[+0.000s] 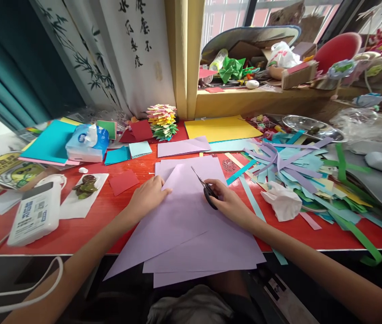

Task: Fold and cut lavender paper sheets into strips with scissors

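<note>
Several purple paper sheets [207,252] lie stacked in front of me, overhanging the table's front edge. The top sheet [164,225] sits at a slant over the others. My left hand [150,195] grips this top sheet near its upper left edge, thumb on the paper and fingers curled at the edge. In my right hand [223,195] is a pair of scissors [207,189] with black handles, held over the purple paper. Its blades look closed and point up and left. Part of the handles is hidden by my fingers.
Cut paper strips [288,166] and a crumpled tissue [282,201] are piled at right. A metal dish [312,126] stands behind them. At left are a tissue pack [88,141], a white power bank-like device [37,216] with a cable and a red paper square [123,182]. A folded-paper stack [162,121] stands behind.
</note>
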Action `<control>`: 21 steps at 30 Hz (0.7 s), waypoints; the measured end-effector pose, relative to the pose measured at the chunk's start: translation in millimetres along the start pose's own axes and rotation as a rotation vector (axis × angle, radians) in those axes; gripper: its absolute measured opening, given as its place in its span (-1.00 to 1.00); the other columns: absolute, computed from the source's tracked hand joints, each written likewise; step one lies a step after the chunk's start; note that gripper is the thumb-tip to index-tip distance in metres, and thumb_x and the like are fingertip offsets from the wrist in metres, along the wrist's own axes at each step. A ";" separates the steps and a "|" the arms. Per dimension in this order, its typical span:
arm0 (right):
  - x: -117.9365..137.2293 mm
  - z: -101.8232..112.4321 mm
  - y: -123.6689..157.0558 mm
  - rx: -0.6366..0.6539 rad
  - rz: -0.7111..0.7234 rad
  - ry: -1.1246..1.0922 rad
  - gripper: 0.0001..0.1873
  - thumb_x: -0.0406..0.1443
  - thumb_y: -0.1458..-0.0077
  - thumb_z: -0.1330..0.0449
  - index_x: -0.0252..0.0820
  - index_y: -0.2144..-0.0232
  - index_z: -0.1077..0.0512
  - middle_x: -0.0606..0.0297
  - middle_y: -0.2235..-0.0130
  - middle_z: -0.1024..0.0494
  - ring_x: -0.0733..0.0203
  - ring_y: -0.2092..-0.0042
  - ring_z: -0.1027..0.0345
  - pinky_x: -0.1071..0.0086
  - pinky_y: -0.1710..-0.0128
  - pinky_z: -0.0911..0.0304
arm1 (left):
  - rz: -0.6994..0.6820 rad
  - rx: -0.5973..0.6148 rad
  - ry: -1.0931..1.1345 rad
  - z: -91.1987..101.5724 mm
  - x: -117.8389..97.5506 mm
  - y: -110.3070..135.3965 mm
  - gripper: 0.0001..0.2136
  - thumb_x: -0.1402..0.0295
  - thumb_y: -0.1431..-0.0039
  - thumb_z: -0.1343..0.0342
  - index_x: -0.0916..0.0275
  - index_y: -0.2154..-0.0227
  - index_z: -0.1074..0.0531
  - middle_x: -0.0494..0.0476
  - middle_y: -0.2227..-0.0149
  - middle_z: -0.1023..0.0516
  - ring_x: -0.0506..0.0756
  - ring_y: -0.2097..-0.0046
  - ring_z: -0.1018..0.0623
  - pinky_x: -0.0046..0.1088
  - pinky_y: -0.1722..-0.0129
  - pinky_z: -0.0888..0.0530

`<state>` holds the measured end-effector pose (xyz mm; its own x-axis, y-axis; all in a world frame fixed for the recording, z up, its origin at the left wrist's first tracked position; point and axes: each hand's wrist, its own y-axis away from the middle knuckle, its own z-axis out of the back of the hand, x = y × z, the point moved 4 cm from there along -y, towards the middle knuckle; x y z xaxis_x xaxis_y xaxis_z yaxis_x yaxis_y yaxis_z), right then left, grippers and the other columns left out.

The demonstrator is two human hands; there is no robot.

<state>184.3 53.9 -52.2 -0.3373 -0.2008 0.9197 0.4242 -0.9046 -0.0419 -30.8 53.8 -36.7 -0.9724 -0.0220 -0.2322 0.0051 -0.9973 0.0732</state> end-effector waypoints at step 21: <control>15.2 12.4 43.3 0.304 -0.271 -0.234 -0.58 -0.08 0.07 -0.24 -0.13 0.16 -0.39 0.38 0.47 -0.25 0.37 0.46 -0.14 0.48 0.48 -0.10 | -0.091 -0.931 0.336 75.7 4.7 1.8 -0.82 0.30 -0.21 0.06 0.22 0.48 -0.27 -0.08 0.60 -0.21 -0.07 0.54 -0.17 -0.52 0.50 -0.11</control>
<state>208.0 16.3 -35.1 -0.2858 0.1495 0.9465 0.5854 -0.7548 0.2960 -53.0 57.2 35.8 -0.8625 0.1816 -0.4724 0.2550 -0.6503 -0.7156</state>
